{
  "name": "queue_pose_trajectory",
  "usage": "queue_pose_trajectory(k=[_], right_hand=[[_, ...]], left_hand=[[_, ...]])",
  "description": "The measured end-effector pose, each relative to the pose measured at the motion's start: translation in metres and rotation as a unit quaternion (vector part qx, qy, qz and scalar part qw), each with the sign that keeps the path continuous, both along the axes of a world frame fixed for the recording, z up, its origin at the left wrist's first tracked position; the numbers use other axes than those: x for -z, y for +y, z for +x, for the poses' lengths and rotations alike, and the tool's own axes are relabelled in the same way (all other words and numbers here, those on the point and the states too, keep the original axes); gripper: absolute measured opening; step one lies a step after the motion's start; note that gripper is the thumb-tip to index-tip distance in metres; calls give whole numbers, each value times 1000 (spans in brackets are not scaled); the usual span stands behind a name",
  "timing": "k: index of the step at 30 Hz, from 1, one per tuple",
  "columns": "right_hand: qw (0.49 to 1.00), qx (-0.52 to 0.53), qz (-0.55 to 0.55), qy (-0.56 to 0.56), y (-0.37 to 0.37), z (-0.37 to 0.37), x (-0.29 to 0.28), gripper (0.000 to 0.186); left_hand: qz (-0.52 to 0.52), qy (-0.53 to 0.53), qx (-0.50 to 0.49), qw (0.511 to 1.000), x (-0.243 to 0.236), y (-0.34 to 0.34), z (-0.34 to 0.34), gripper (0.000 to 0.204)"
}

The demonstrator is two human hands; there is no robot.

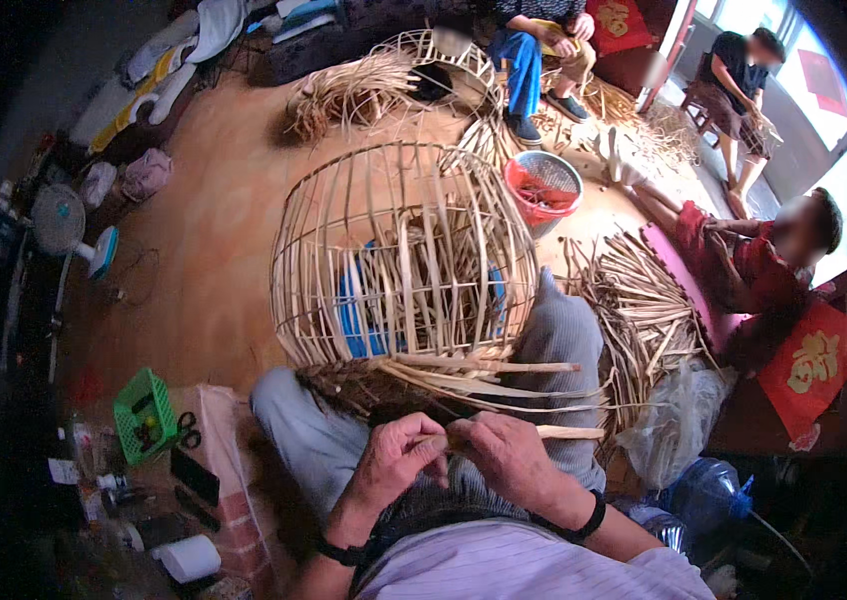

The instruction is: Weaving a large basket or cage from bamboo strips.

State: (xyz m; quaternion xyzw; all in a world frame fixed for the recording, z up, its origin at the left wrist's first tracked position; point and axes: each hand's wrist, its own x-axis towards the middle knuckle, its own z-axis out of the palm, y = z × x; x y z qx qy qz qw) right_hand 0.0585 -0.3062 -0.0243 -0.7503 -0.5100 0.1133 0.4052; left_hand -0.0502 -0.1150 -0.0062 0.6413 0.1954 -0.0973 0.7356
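My left hand (394,465) and my right hand (504,455) meet over my lap, fingers pinched close together. Both grip a pale dried-stalk strip (572,433), whose flat end sticks out to the right past my right hand. The exact fingertip contact is partly hidden. Just beyond my knuckles, loose stalk ends (489,370) fan rightward from the near rim of a large woven basket frame (404,180). This open lattice of stalks lies between my knees, and a blue object (356,310) shows through its bars.
Dried stalks (634,300) are heaped right of my knee. Beyond the basket stand a red-lined bucket (544,190) and a stalk bundle (354,90). Several people sit at the far right. Left are a green crate (144,415), scissors (188,430) and a fan (60,218); right, a water jug (704,487).
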Motion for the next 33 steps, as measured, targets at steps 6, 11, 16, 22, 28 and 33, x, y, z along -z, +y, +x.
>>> queue_pose_trajectory(k=[6,11,16,22,28,33], right_hand=[[999,-31,-12,-38,8,4,-4,44],[999,0,-7,-35,13,15,-14,40],[994,98,-7,-45,35,45,-15,28],[974,76,-133,-166,47,42,15,30],[988,49,-137,-48,28,28,25,24],[979,-29,-185,82,7,36,-4,26]], left_hand=[[-32,-26,-22,999,10,8,-6,17],[209,-87,-52,973,-4,27,4,15],[541,-220,-120,803,-11,54,32,23],[591,-245,-32,768,5,67,45,37],[584,-242,10,774,1,68,41,45],[546,-228,29,805,-2,61,33,56]])
